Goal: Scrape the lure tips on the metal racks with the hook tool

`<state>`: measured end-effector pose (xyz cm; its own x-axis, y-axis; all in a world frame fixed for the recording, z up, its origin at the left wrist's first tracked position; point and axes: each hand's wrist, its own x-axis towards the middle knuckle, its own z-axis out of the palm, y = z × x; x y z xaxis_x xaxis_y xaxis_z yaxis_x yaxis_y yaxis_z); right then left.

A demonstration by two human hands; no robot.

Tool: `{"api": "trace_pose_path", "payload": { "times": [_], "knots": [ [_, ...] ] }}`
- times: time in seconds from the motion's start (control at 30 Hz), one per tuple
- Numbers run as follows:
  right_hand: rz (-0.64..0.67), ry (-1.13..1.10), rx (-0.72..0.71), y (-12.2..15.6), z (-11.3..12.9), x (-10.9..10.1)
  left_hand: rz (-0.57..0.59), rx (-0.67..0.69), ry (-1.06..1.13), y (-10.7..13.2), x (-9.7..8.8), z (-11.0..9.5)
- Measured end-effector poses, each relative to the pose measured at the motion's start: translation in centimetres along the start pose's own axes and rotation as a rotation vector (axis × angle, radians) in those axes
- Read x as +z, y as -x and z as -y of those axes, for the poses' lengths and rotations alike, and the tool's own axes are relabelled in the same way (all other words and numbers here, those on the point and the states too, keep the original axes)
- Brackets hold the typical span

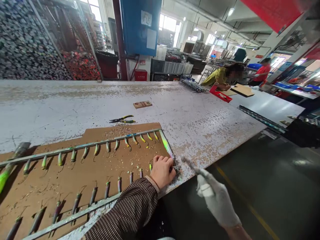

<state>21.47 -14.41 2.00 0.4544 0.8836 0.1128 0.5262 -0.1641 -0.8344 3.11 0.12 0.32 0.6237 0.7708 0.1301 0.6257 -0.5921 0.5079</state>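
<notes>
Left hand pressed to the rack's corner, gloved right hand held a thin tool

The person's left hand (163,170), bare below a checked sleeve (130,206), rested at the near right corner of a metal rack (165,144), fingers bent over the end of its painted end bar. Whether they were clamped on the bar could not be told, as the undersides were hidden. The right hand (212,193), in a whitish glove, was closed around a thin tool (188,162), blurred, whose tip pointed towards that corner, just beside the left hand.

The rack lay on brown cardboard (82,175) on the worktop (112,96). Yellow-green lure-like pieces (60,159) lined its far bar, and darker lure-like pieces (119,184) stood along the near one, many with thin curved wires. Chips littered the cardboard.

Beyond the rack lay pliers (120,119) with yellow-and-black handles and, farther off, a small flat block (142,104). Past a red tray (222,96), a co-worker in yellow-green (216,76) leaned over the worktop.
</notes>
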Motion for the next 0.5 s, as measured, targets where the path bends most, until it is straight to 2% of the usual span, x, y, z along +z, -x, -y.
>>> {"api": "trace_pose_path", "payload": {
  "times": [0.07, 0.23, 0.37, 0.43, 0.5],
  "knots": [
    [-0.030, -0.060, -0.011, 0.1, 0.1, -0.1, -0.003, 0.008, -0.003, 0.0, -0.1, 0.0],
    [0.060, 0.051, 0.085, -0.1, 0.9, 0.0, 0.014, -0.002, 0.009, 0.0, -0.3, -0.1],
    [-0.045, -0.105, 0.024, -0.2, 1.1, -0.4, 0.012, 0.000, 0.002, 0.0, -0.3, -0.1],
    [-0.025, -0.006, 0.019, -0.3, 0.9, -0.5, 0.012, -0.006, 0.006, -0.1, -0.3, -0.1],
    [0.051, 0.177, 0.049, -0.4, 0.7, -0.5, 0.013, -0.015, 0.014, -0.1, -0.2, -0.1]
  ]
}}
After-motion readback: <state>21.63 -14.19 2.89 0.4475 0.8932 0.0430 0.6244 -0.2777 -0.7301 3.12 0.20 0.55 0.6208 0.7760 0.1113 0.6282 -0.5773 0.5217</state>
